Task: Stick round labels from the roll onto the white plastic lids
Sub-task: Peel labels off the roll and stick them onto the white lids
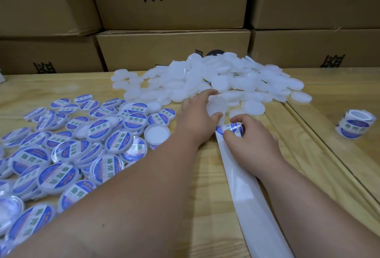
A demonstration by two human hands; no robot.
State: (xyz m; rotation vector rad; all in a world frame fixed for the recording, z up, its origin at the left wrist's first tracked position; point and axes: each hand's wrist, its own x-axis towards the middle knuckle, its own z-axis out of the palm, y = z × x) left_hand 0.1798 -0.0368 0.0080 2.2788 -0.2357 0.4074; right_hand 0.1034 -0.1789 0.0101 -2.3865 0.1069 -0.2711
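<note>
Now | left hand (198, 115) grips blank lid (216, 106) | right hand (249, 132) pinches label roll (229, 129), seemingly peeling

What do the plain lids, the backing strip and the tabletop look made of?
Plain lids: likely plastic, milky white and slightly translucent, with a soft sheen and moulded rims.
Backing strip: probably coated release paper or film; smooth, pale, semi-glossy, lying flat and thin under the right hand.
Tabletop: looks like light wood or plywood, matte, with visible grain lines.
</note>
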